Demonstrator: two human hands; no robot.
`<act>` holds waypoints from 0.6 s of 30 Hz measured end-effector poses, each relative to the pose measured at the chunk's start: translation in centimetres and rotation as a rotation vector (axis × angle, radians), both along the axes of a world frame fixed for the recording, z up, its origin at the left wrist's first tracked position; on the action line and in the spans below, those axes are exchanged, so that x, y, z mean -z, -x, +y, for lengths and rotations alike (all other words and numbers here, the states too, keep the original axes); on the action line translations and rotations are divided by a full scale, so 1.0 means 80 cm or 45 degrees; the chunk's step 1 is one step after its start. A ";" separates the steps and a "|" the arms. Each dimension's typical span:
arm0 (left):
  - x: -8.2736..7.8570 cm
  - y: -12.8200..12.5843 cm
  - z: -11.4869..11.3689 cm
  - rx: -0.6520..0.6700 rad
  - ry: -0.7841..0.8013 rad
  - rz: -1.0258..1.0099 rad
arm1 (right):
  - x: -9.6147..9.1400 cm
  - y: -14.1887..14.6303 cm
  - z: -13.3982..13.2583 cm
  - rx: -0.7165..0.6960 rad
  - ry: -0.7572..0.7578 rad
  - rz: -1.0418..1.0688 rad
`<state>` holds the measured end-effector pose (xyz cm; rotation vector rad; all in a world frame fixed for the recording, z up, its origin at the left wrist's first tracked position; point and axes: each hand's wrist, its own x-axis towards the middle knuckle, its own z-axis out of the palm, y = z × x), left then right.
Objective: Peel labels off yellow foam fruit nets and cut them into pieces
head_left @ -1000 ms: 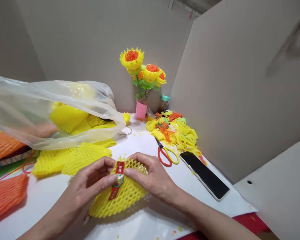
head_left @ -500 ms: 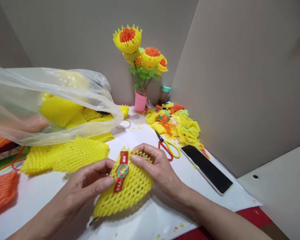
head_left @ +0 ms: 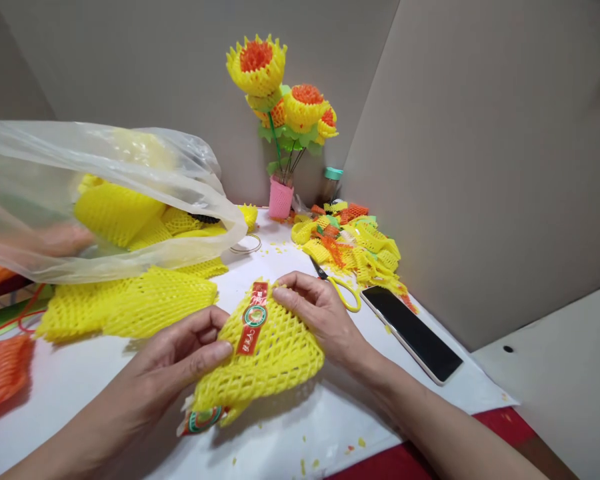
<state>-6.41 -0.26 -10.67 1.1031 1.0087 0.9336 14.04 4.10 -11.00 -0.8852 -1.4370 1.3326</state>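
A yellow foam fruit net [head_left: 280, 353] with a red label strip [head_left: 253, 320] is held up between my two hands, above the white-covered table. My left hand [head_left: 180, 357] pinches its left edge, thumb in front and fingers behind. On the upper right edge my right hand [head_left: 320, 313] closes the same way. At the net's lower left hangs a second label [head_left: 205, 420] with a green ring. The scissors [head_left: 345, 293] lie just beyond my right hand, their red handle mostly hidden by it.
Left stands a clear plastic bag [head_left: 180, 150] of yellow nets, with more yellow nets [head_left: 155, 300] before it and an orange net [head_left: 3, 373]. Foam flowers [head_left: 257, 67] rise from a pink pot [head_left: 281, 199] at the back. Foam scraps [head_left: 365, 247] and a phone [head_left: 415, 337] lie right.
Both hands have shifted slightly up and right with the net. The net has spread wider and tilted, and the second label at its lower left has come into sight.
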 end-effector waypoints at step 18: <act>0.020 -0.011 0.006 -0.300 -0.064 -0.013 | 0.000 0.028 -0.051 -0.072 -1.250 -0.593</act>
